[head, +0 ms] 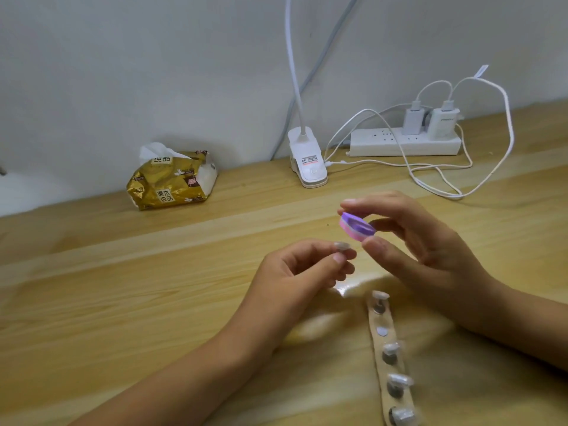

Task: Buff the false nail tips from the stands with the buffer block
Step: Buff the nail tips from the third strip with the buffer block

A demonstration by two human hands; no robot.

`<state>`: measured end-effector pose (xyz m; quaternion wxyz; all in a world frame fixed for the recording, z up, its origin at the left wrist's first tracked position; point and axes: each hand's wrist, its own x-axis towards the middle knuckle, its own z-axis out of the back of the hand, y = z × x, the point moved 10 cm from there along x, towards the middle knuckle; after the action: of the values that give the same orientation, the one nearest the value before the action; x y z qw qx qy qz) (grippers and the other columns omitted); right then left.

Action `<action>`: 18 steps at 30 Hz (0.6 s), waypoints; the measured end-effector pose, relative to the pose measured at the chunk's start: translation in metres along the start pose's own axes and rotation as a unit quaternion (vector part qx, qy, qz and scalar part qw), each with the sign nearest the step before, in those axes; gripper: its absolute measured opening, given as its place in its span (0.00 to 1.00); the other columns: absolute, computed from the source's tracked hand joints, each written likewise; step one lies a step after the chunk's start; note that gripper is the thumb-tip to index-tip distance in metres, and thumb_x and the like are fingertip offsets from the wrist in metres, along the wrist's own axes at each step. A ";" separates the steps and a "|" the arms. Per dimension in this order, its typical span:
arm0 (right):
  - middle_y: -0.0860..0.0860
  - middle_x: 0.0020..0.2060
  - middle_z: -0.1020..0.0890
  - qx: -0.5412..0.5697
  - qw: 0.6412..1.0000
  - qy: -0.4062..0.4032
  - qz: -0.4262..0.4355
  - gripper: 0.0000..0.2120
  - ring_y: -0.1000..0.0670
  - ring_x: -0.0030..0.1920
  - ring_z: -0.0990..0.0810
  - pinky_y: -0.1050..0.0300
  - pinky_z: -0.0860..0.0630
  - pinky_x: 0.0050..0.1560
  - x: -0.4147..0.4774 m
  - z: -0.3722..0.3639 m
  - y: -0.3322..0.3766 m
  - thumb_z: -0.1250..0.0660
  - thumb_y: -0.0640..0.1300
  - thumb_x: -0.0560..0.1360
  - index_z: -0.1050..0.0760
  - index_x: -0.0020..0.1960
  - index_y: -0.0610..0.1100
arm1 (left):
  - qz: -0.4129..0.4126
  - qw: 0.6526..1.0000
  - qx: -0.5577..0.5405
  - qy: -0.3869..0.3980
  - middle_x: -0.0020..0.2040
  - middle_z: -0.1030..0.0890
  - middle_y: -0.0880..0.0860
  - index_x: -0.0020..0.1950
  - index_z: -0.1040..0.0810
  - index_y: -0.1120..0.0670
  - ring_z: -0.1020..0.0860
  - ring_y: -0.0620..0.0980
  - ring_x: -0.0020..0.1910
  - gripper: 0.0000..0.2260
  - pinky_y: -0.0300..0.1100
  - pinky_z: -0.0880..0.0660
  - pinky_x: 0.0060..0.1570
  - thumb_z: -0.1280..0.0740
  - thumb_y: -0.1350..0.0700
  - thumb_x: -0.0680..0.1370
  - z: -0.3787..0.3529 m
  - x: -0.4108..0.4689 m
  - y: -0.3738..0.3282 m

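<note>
My left hand (302, 265) pinches a small clear false nail tip (341, 245) between thumb and forefinger above the wooden table. Just to its right, my right hand (421, 241) holds a purple and pink buffer block (356, 226) between fingertips and thumb, a short gap away from the tip. Below my hands a beige strip stand (388, 358) lies on the table, running toward me. Several small stands with nail tips sit on it, such as the one at its far end (380, 295); one round spot (382, 331) on the strip is bare.
A gold tissue pack (172, 179) lies at the back left by the wall. A white clip lamp base (309, 161) stands at the back centre. A white power strip (405, 142) with chargers and looping cables (442, 186) occupies the back right.
</note>
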<state>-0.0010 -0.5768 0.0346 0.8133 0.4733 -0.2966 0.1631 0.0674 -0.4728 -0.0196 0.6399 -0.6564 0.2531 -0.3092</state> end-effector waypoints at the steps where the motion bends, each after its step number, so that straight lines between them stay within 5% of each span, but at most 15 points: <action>1: 0.45 0.59 0.22 -0.028 0.999 0.011 0.026 0.16 0.48 0.61 0.23 0.60 0.26 0.60 0.000 -0.002 0.005 0.38 0.43 0.78 0.28 0.66 0.45 | -0.008 1.000 0.002 0.001 0.40 0.16 0.50 0.47 0.16 0.54 0.20 0.42 0.40 0.06 0.31 0.26 0.40 0.33 0.60 0.77 0.000 0.000 -0.002; 12: 0.45 0.57 0.22 -0.121 0.989 0.063 0.058 0.14 0.49 0.59 0.22 0.60 0.27 0.60 -0.002 -0.016 0.004 0.36 0.45 0.80 0.23 0.64 0.45 | -0.037 0.999 -0.009 0.007 0.35 0.17 0.51 0.45 0.17 0.54 0.21 0.44 0.35 0.06 0.34 0.25 0.37 0.33 0.55 0.73 -0.003 0.002 -0.004; 15: 0.49 0.56 0.20 -0.056 0.998 0.037 -0.020 0.13 0.53 0.60 0.22 0.64 0.30 0.60 0.002 -0.008 -0.010 0.34 0.46 0.79 0.21 0.62 0.47 | -0.036 0.999 -0.002 0.011 0.35 0.17 0.52 0.45 0.17 0.55 0.21 0.43 0.35 0.06 0.33 0.26 0.38 0.32 0.55 0.75 -0.003 0.002 -0.002; 18: 0.45 0.56 0.22 -0.108 0.991 0.066 0.052 0.13 0.50 0.58 0.22 0.59 0.26 0.58 -0.002 -0.017 0.007 0.35 0.45 0.79 0.22 0.63 0.45 | -0.038 0.999 -0.006 0.002 0.34 0.17 0.52 0.44 0.17 0.55 0.21 0.43 0.33 0.05 0.33 0.26 0.36 0.33 0.60 0.76 -0.001 0.003 -0.002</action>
<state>-0.0004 -0.5586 0.0316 0.8677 0.3546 -0.2829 0.2032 0.0687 -0.4757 -0.0172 0.6234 -0.6685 0.2308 -0.3335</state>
